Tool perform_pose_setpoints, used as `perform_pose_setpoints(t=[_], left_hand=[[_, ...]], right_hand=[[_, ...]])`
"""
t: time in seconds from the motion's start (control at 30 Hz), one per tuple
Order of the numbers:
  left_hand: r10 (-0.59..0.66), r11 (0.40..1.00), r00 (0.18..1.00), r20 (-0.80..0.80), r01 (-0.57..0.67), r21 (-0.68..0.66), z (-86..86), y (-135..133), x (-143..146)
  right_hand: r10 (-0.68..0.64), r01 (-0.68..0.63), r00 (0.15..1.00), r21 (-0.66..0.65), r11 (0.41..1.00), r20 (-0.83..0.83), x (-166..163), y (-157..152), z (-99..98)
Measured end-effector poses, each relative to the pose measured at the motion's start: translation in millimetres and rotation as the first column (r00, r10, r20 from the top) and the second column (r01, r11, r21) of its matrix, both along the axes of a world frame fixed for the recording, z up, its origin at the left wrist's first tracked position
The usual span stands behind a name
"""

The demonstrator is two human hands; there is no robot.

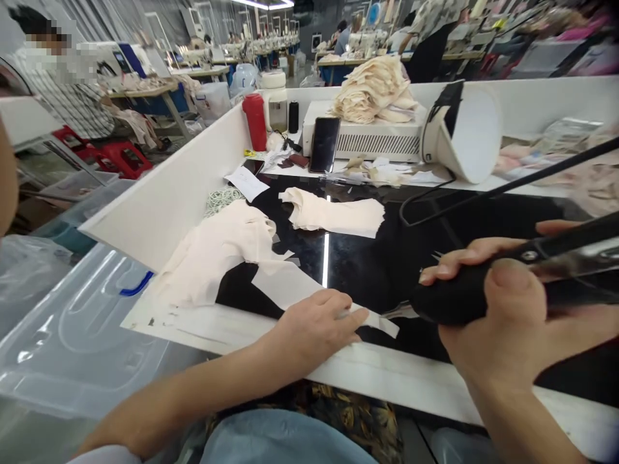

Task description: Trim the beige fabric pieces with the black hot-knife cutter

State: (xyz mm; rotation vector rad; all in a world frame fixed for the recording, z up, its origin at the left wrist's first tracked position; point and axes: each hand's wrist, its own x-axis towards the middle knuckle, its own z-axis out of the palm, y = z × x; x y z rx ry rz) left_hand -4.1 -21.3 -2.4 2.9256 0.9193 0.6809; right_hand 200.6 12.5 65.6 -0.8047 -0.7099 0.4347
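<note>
My left hand (322, 328) rests at the front edge of the black glossy tabletop, fingers bent and pressed onto a thin white piece (285, 283). One narrow end of that piece sticks out past my fingertips. My right hand (503, 322) is wrapped around a thick black-handled tool (454, 299), its thumb on top. A thin metal tip shows near the white piece; the tool's exact kind is unclear. Two fine points poke out by my right fingers. To the left lies a heap of cream fabric pieces (213, 251), and a smaller cream stack (338, 216) is farther back.
A phone (325, 145) leans on a white vented box (377, 138) topped with a cream fabric pile (372, 90). Beside it stand a white cone-shaped shade (476, 135) and a red bottle (255, 122). A black cord (512, 183) crosses on the right. Other people sit beyond.
</note>
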Motion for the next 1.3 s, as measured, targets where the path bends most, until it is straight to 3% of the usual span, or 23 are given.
perform_pose_setpoints(t=[0.43, 0.87, 1.13, 1.3], left_hand=[[0.013, 0.993, 1.000, -0.003, -0.013, 0.121, -11.4, -5.5, 1.0], [0.015, 0.995, 0.999, 0.050, -0.020, 0.098, -6.9, -6.4, 0.2], [0.010, 0.995, 0.999, 0.031, -0.013, 0.099, -8.2, -9.1, 1.2], [0.022, 0.997, 0.999, 0.035, -0.024, 0.068, -3.9, -12.8, 5.2]], right_hand=[[0.014, -0.017, 0.994, 0.022, 1.000, 0.105, 0.4, 1.4, -0.5], [0.031, -0.034, 0.994, 0.030, 0.999, 0.105, -5.0, 1.3, 0.8], [0.103, -0.104, 0.994, 0.031, 0.994, 0.025, -10.8, 8.0, 5.6], [0.158, -0.160, 0.985, 0.025, 0.987, 0.065, -16.8, 2.4, 6.1]])
